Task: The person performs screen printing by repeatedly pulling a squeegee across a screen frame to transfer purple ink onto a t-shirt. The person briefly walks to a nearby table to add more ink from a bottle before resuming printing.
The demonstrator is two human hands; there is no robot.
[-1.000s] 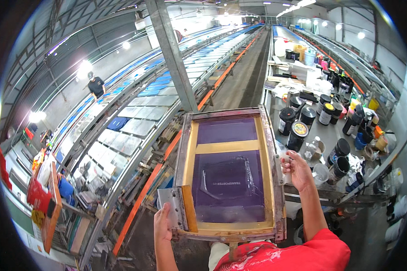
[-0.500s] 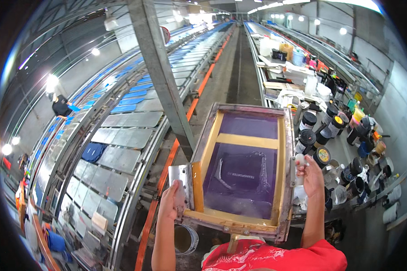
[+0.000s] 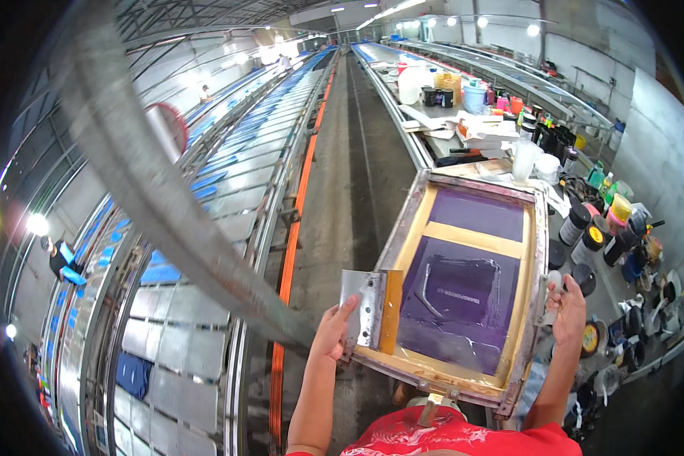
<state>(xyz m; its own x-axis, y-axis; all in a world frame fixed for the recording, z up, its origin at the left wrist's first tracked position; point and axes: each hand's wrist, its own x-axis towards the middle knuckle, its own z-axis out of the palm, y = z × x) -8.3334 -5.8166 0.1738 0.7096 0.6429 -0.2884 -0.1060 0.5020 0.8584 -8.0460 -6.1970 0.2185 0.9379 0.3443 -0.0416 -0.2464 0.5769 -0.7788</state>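
A screen printing frame (image 3: 541, 251) with purple mesh is held up in front of my body, tilted. Yellowish tape runs around its inside edges and across the mesh. Streaks of clear, wet-looking material outline a dark rectangular area on the mesh. My left hand (image 3: 333, 328) is closed at the frame's near left corner, its thumb against a metal-backed squeegee (image 3: 391, 310) with an orange-brown blade resting at the left side. On the opposite side, my right hand (image 3: 567, 308) closes around the right edge by a small bracket; some fingers are hidden.
A grey steel post (image 3: 140, 171) stands close on the left. Beyond it run long printing tables (image 3: 176, 308) with an orange rail (image 3: 296, 220). To the right, a bench carries ink tubs (image 3: 574, 224), bottles and a blue bucket (image 3: 474, 99). Another person (image 3: 62, 260) stands far left.
The frame and both hands have shifted right in the picture. The post now looms larger and farther left, and the aisle has swung left. My grip looks the same.
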